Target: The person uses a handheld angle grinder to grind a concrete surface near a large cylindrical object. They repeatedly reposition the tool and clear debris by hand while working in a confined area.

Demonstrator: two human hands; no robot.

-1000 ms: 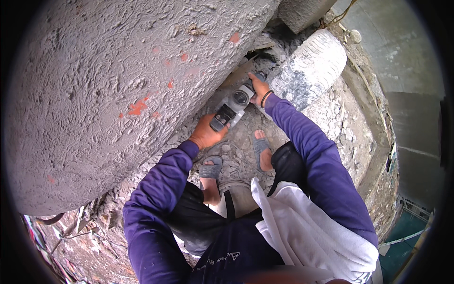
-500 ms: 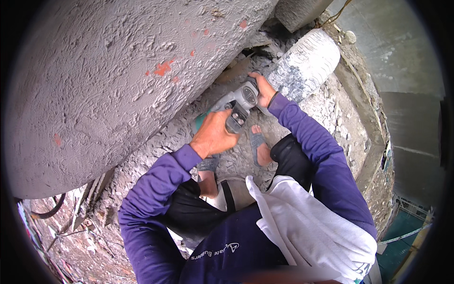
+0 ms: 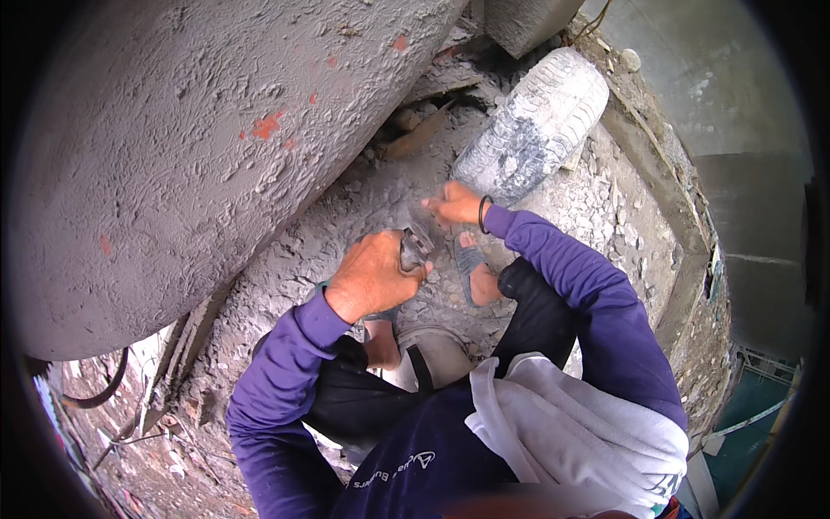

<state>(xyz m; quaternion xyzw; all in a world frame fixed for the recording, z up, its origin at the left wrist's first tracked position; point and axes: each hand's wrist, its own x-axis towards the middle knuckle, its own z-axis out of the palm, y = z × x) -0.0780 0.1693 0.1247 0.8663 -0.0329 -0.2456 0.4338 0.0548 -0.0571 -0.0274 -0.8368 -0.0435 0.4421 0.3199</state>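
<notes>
My left hand (image 3: pixel 373 272) is closed around the dark handle of a grey power tool (image 3: pixel 416 251). Most of the tool is hidden behind that hand, so its exact kind does not show. Just right of the handle, my right hand (image 3: pixel 462 206) has its fingers bent and drawn together, with a grey blur beside the fingertips. What those fingers hold, if anything, I cannot make out. Behind the right hand lies a pale, dust-covered ribbed cylinder (image 3: pixel 540 121). Below both hands are my sandalled feet (image 3: pixel 478 281) on broken rubble.
A large rough cement-coated mass (image 3: pixel 190 173) with red patches leans in from the left. Rubble (image 3: pixel 605 208) and a concrete edge (image 3: pixel 657 164) run along the right. A pale round bucket-like object (image 3: pixel 441 350) sits between my legs. A dark curved hose (image 3: pixel 108 389) is at lower left.
The power tool has turned and come nearer my body, its grey body now mostly out of sight. My right hand has moved down and left, off the tool's far end.
</notes>
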